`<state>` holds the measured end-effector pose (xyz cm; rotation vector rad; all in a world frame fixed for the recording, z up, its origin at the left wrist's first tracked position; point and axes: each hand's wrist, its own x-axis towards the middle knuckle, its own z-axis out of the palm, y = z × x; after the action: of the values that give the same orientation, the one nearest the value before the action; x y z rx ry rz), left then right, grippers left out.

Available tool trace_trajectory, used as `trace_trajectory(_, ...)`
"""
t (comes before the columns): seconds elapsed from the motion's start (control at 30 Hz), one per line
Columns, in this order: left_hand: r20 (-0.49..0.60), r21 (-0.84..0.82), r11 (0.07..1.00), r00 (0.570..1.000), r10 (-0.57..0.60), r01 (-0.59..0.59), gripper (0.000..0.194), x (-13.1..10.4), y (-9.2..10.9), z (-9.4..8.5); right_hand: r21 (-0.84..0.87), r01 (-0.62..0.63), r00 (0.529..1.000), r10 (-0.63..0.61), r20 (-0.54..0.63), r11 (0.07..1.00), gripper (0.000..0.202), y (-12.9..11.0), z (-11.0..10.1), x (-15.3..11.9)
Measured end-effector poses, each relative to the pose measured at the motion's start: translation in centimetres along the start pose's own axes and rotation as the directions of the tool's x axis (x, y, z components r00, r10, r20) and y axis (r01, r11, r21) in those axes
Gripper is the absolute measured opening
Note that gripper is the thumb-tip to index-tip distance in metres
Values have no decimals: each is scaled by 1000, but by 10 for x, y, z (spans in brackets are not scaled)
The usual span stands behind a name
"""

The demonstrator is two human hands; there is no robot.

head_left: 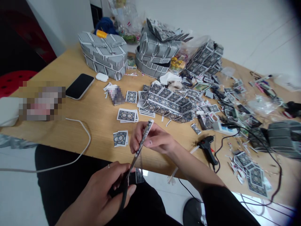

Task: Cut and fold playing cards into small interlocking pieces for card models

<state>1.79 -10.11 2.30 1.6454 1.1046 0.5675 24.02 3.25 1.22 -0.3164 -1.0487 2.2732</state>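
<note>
Your left hand (103, 188) holds the black-handled scissors (124, 196). Its fingers are closed around the handles, and the blades point up to the other hand. Your right hand (160, 141) holds a patterned card (147, 130), which is seen almost from its edge. The fingers of this hand are narrow, pinching the card in the air, above the front edge of the counter (101, 122). The blades reach the lower part of the card, but I cannot tell if they are cutting it.

On the counter, beyond your hands, lies a long folded-card piece (169, 103). To the left of it, nearer to you, you have a card stack (127, 115) and a smaller card group (121, 138). The glue gun (208, 150) lies to the right of your right hand. The phone (80, 86) lies farther to the left, beside a white case (102, 77).
</note>
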Motion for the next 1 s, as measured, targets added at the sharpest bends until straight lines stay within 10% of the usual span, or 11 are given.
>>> trace_trajectory(0.5,-91,313,943,984,150,-115,32,4,-3,15,218,5,997,12,-73,976,29,7,23,1)
trace_trajectory(1.0,-242,471,875,938,248,-110,35,4,-11,10,-246,-152,949,72,-308,957,48,-13,6,-4)
